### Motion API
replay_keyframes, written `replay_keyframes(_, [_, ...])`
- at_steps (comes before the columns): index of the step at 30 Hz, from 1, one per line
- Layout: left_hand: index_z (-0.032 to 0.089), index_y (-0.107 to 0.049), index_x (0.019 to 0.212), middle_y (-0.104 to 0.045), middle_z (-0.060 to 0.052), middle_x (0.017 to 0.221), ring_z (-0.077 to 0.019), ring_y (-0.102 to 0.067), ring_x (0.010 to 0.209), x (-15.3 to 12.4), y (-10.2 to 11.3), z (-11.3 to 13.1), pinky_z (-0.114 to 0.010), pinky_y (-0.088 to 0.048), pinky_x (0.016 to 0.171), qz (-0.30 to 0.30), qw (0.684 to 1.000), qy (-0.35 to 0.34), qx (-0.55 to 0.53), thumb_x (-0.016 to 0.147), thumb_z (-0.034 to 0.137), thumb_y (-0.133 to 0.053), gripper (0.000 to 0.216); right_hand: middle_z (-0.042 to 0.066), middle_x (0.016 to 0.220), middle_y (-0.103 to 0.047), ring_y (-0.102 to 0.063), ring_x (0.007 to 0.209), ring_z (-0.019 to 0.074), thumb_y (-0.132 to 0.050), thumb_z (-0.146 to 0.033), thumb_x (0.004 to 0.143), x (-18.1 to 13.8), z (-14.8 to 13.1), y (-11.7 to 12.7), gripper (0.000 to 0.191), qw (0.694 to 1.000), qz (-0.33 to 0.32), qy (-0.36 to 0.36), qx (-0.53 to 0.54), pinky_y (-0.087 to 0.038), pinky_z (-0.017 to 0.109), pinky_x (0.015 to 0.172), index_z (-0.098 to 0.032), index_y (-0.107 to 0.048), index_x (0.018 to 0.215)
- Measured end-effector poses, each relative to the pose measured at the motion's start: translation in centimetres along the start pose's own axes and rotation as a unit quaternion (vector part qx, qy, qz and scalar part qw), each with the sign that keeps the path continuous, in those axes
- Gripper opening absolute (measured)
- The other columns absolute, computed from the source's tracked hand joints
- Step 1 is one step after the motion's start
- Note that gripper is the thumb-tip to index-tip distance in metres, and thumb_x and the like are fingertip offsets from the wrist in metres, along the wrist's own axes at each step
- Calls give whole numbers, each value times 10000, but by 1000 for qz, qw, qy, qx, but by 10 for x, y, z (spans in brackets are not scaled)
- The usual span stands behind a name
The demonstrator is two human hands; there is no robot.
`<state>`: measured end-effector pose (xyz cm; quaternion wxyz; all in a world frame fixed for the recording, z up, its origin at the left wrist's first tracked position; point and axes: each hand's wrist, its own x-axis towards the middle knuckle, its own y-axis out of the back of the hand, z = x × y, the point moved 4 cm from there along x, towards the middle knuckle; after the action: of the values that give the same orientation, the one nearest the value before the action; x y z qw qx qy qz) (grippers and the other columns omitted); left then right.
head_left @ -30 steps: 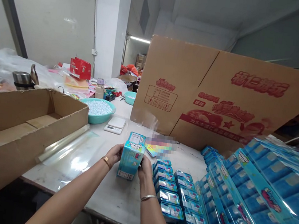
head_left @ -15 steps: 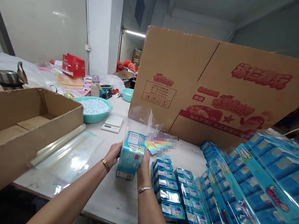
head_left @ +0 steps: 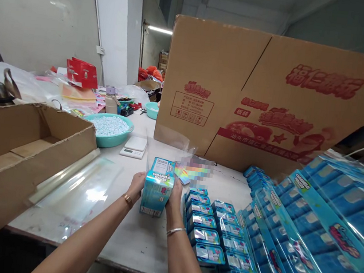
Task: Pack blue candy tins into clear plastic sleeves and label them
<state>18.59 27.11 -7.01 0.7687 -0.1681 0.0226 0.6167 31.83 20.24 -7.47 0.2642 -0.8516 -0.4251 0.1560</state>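
Between my two hands is a blue candy box point(head_left: 157, 191) lettered "CARAMELO MACIZO", partly inside a clear plastic bag point(head_left: 167, 146) whose loose end stands up beyond it. My left hand point(head_left: 136, 186) is closed against the box's left side. On the right side my right hand point(head_left: 174, 198) grips it, its fingers mostly hidden behind the box. Just to the right, small blue tins point(head_left: 202, 220) stand in rows on the table. Shiny rainbow-coloured packaging point(head_left: 187, 172) lies behind my right hand.
Wrapped trays of blue boxes point(head_left: 312, 216) are stacked at right. A large carton point(head_left: 228, 93) stands behind. At left are an open cardboard box point(head_left: 27, 165), clear film sheets point(head_left: 77, 190), a white scale point(head_left: 134, 147) and a teal basin point(head_left: 114, 139) of small pale pieces.
The view has shifted slightly, so most things sit a little further left and higher. Both hands keep hold of the candy box; the bag's loose end has changed shape.
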Motion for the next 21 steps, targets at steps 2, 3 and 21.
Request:
replay_keyframes(2, [156,-502,572,-518,48,551,-84,-435,520,-4,0,1,-222,-348,518,-1,1000,-26,0,640,310,-806,347,-60,634,-546,-512,611,112,-740,-532,730,0,0,4,436,1000,6,7,0,-419,233,604,-205,-454,746])
replay_keyframes(3, [155,-503,568,-515,48,548,-87,-433,524,-6,0,1,-222,-343,516,-1,999,-40,-2,592,331,-822,366,-62,641,-549,-513,620,109,-745,-516,731,0,0,5,420,1000,7,8,-1,-421,229,613,-201,-467,748])
replay_keyframes(21, [165,-520,593,-522,17,585,-121,-444,588,-11,-9,12,-247,-378,561,21,995,-87,36,527,518,-723,413,39,761,-673,-592,676,173,-618,-688,724,9,6,9,543,999,9,11,-41,-459,280,596,-165,-597,870])
